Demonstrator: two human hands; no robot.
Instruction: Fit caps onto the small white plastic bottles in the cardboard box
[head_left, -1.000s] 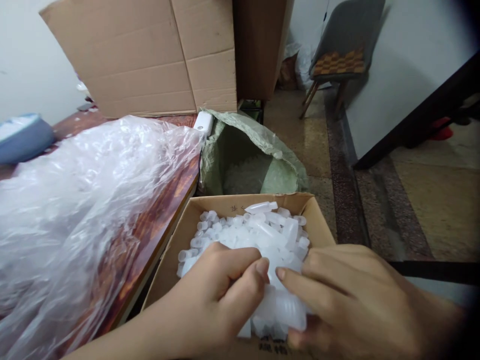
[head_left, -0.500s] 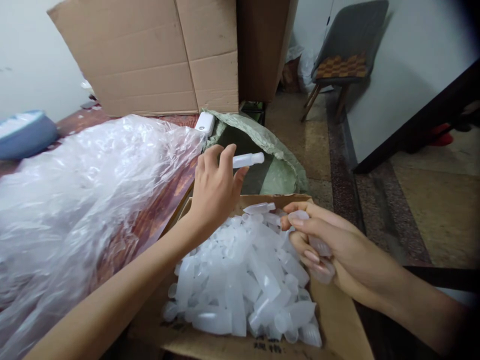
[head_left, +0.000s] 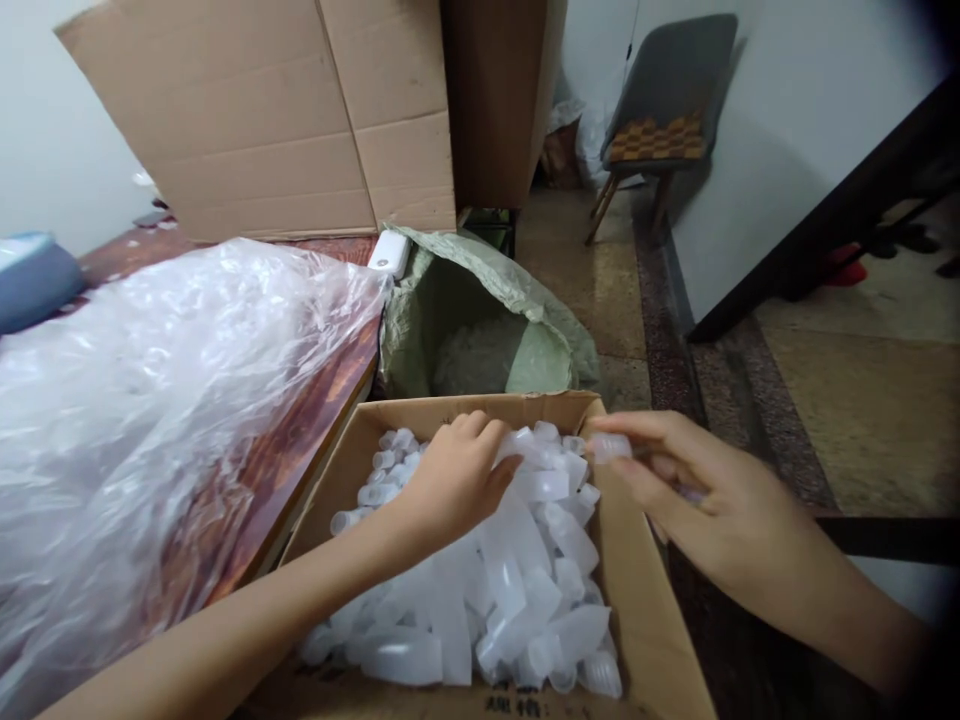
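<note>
A cardboard box (head_left: 660,610) in front of me is heaped with translucent white plastic bottles (head_left: 517,570), narrow-necked and tapered to flat ends. My left hand (head_left: 461,475) is down in the far part of the heap. Its thumb and fingers are closed round a small bottle (head_left: 519,443), whose end shows past the fingertips. Over the box's right edge, my right hand (head_left: 690,490) pinches a ribbed clear cap (head_left: 611,447) between thumb and forefinger. Something pale shows behind its curled fingers, too hidden to make out.
Beyond the box an open green woven sack (head_left: 405,330) holds pale pieces. To the left, clear plastic sheeting (head_left: 187,360) covers a reddish table (head_left: 330,400) bearing a white device (head_left: 390,253) and a blue basin (head_left: 37,280). Large cardboard (head_left: 262,120) stands behind; a grey chair (head_left: 667,100) is farther off.
My left hand, which held a bottle up near the sack, has come down into the heap in the box. My right hand now shows a cap at its fingertips. The view has shifted slightly.
</note>
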